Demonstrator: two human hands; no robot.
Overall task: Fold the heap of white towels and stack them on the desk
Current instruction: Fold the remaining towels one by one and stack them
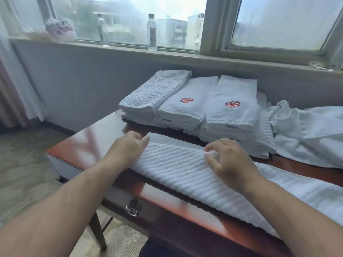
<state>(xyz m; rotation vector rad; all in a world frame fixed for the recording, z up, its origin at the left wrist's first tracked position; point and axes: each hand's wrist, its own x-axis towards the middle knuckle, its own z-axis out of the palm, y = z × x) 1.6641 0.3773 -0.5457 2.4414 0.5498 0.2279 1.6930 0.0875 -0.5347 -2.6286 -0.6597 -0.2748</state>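
A long white ribbed towel (185,173) lies folded lengthwise across the red-brown desk (89,143), running from the left end toward the lower right. My left hand (128,147) grips its left end with curled fingers. My right hand (230,158) pinches a fold of the towel's far edge near the middle. Behind it stand three stacks of folded white towels: a waffle-textured one (154,93), a middle one (187,106) and a right one (233,112), the last two topped by a red flower emblem. A heap of unfolded white towels (311,134) lies at the right.
The desk stands against a grey wall under a window. On the sill (130,49) are two clear bottles (151,32) (103,30) and a pink plush item (61,30). A drawer handle (131,210) shows on the desk front. Carpeted floor lies to the left.
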